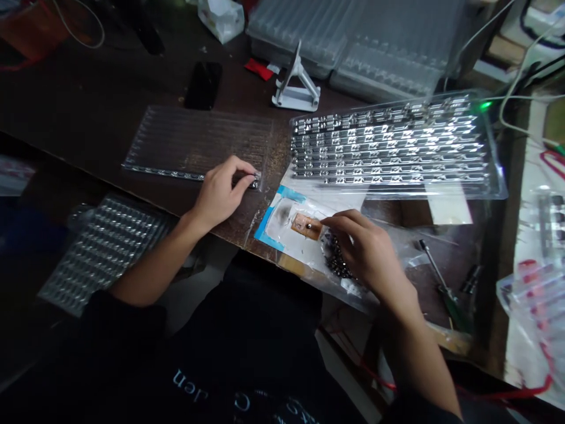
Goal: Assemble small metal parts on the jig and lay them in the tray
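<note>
My left hand [223, 191] is closed in a pinch at the right end of the front row of a clear plastic tray [194, 135]. Its thumb and forefinger grip a small shiny metal connector [255, 181], partly hidden by the fingers. Similar metal pieces line that front row. My right hand [359, 241] is closed, its fingertips at the right edge of a small wooden block [306, 226]; anything between them is too small to see. On the block sits a tiny metal piece [309, 226]. A pile of small dark metal parts [336, 256] lies beside and partly under my right hand.
A tray full of shiny metal connectors [388, 144] lies at the right. Stacked clear trays [304, 29], a white stand [296, 94] and a black phone [203, 85] are behind. A screwdriver [441, 277] lies right of my right hand; more filled trays [103, 247] sit lower left.
</note>
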The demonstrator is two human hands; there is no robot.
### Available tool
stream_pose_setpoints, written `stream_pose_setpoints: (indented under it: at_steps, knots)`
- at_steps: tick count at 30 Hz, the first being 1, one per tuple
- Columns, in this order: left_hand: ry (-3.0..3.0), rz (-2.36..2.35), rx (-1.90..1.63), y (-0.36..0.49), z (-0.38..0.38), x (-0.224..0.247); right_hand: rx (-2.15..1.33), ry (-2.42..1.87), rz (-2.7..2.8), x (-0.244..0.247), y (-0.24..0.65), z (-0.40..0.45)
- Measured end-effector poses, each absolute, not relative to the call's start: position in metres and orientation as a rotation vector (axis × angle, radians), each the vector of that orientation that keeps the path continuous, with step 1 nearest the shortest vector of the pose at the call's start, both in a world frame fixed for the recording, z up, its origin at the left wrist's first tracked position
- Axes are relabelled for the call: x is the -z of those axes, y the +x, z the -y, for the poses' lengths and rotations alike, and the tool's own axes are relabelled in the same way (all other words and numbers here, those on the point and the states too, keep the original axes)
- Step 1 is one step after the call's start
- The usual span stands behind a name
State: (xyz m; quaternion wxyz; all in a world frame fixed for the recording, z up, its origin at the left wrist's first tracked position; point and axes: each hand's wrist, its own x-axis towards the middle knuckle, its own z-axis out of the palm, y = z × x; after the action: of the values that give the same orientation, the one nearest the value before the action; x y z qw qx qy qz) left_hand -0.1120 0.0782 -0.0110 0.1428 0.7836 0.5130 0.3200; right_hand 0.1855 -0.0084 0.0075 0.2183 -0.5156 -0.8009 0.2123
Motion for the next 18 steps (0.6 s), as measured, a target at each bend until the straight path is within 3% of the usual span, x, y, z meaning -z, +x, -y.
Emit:
stream_pose_setpoints:
  at_steps: [8,14,18]
  knots:
    - [2.320,-1.695,-0.900,-0.118,-0.075,0.005,-0.539,-1.422,2.167,-0.008,0.181,0.007]
    - [2.286,-1.155,-0.849,-0.066,-0.047,0.007,-0.489,-1.455,2.087,-0.009,0.179,0.008]
    - [2.256,-1.044,-0.787,-0.040,-0.038,0.019,-0.510,-1.434,2.080,-0.005,0.179,0.009]
